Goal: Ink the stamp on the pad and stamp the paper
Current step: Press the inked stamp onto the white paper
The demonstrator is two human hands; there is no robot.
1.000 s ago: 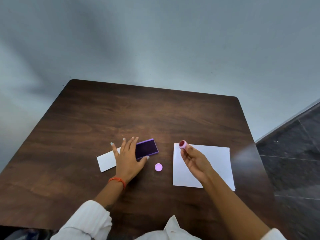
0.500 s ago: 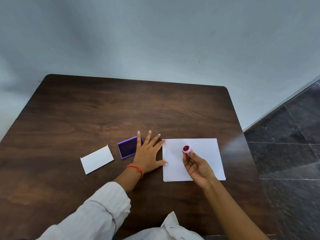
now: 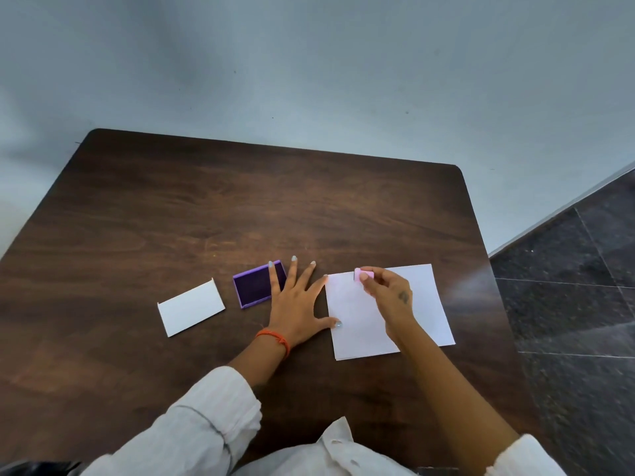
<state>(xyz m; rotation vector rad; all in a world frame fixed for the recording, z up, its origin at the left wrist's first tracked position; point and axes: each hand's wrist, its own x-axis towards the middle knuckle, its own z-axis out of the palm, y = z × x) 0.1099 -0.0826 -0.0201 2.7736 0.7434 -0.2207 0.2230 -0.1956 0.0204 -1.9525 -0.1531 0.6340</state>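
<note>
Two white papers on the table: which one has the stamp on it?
The larger sheet on the right: the right hand presses the pink stamp near its far edge. The small card, left of the pad, lies untouched.

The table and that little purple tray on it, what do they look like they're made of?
The table looks like wood or a wood-grain laminate: dark brown, streaky grain, a soft sheen; which of the two I cannot tell. The purple tray looks like moulded plastic with a lighter raised rim around a dark, matt inset, probably an ink-soaked felt or foam pad.
</note>
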